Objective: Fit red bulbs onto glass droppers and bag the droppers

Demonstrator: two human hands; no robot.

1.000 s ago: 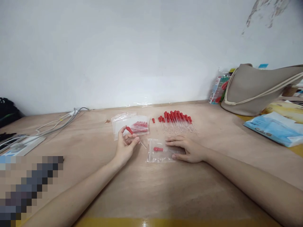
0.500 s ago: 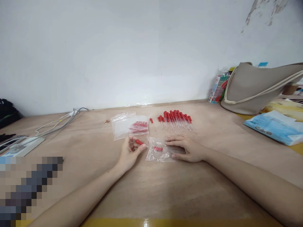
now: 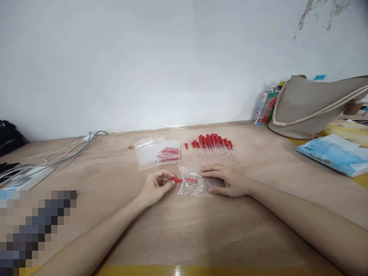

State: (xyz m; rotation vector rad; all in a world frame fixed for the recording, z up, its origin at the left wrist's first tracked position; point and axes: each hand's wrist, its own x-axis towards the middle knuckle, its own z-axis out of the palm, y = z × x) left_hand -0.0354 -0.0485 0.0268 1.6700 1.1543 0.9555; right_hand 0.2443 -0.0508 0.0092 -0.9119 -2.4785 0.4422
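My left hand (image 3: 159, 186) pinches a dropper by the end of its red rubber bulb (image 3: 177, 180). The front of that dropper reaches into the left, open end of a clear zip bag (image 3: 188, 190). Inside the bag lie a few more droppers, their red bulbs (image 3: 191, 180) toward the opening. Spread out over the right part of the bag, my right hand (image 3: 227, 181) presses it against the table with thumb and fingers apart. Behind the bag is a pile of droppers (image 3: 214, 142), red bulbs away from me, with one single dropper (image 3: 186, 146) left of it.
Flat zip bags (image 3: 146, 155), with a stack of filled ones (image 3: 169, 155), lie behind my left hand. Cables and a white power strip (image 3: 34, 178) are at the left. A grey bag (image 3: 310, 107), a bottle (image 3: 263, 105) and a blue tissue pack (image 3: 330, 153) stand at the right.
My left hand has lowered the dropper level and pushed it rightward into the bag mouth. The single dropper behind has shifted slightly right. My right hand stays put.
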